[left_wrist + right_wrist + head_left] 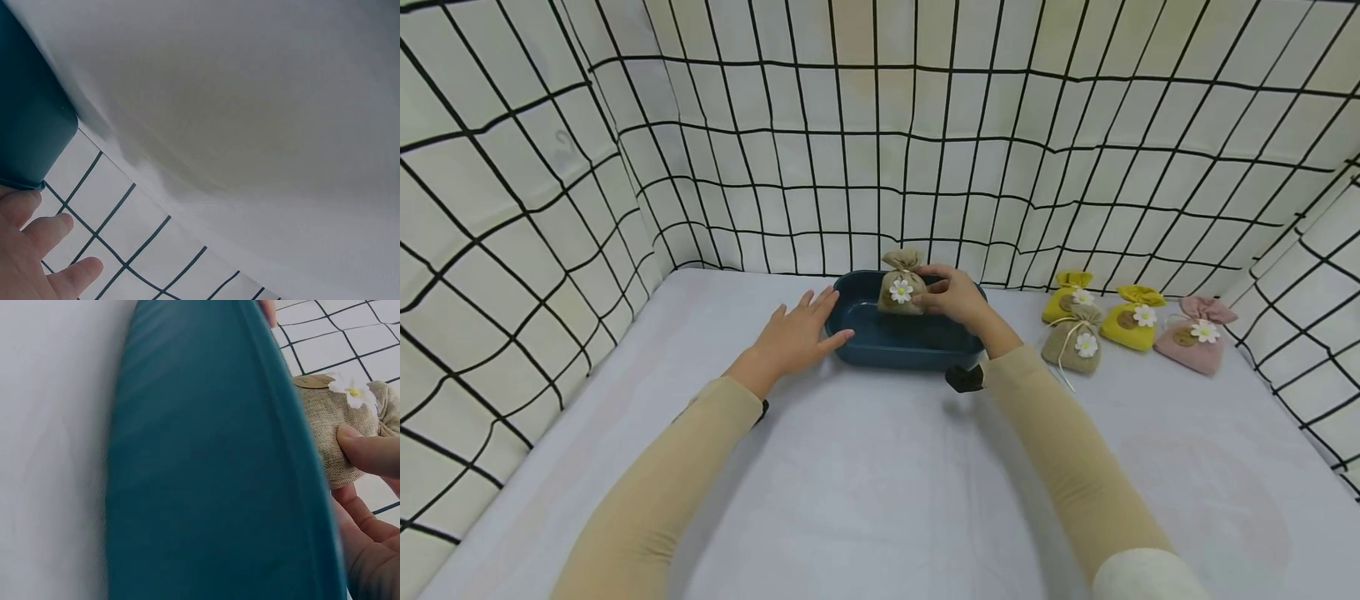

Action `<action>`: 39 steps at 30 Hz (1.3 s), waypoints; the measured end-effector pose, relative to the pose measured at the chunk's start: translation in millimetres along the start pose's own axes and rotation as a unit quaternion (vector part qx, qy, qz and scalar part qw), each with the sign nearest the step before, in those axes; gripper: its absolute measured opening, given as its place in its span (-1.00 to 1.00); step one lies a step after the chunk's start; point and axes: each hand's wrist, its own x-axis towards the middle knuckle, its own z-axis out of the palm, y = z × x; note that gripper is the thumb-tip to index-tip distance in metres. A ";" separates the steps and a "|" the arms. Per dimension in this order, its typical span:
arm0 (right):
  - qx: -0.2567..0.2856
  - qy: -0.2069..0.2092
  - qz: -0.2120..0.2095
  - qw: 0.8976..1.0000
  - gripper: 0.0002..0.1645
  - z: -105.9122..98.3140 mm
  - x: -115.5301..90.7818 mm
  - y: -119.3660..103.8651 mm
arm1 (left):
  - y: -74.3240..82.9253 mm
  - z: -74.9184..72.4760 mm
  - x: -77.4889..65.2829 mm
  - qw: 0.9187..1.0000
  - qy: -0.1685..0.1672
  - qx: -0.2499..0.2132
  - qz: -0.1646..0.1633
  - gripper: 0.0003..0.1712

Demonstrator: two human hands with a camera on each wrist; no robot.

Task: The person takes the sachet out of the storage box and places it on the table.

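A beige burlap drawstring pouch (900, 287) with a white flower hangs over the dark teal basin (895, 357). My right hand (953, 296) pinches the pouch at its side between thumb and fingers. In the right wrist view, the thumb presses the pouch's weave (325, 431) beyond the basin's wall (206, 450). At the basin's left end my left hand (793, 332) is spread, fingers straight. The left wrist view shows its fingertips touching the rim of the basin (37, 119).
Right of the basin lie two yellow pouches (1131, 321), another beige pouch (1072, 343) and a pink pouch (1195, 340), all with white flowers. A white cloth (865, 483) covers the table. Black grid netting (820, 158) over white cloth stands behind and at both sides.
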 end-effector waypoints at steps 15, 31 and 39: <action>0.020 0.018 0.012 1.000 -0.27 -8.9 -14.8 -4.3 | 1.6 -0.4 0.1 1.000 0.003 0.001 0.000 0.00; 0.010 0.041 -0.008 0.999 -0.28 -21.7 -34.7 -3.0 | 0.7 2.2 2.2 1.000 -0.001 -0.002 -0.003 0.01; 0.001 0.047 -0.032 0.998 -0.28 -29.9 -48.6 -0.4 | 0.9 1.1 0.7 1.000 0.001 -0.001 -0.003 0.00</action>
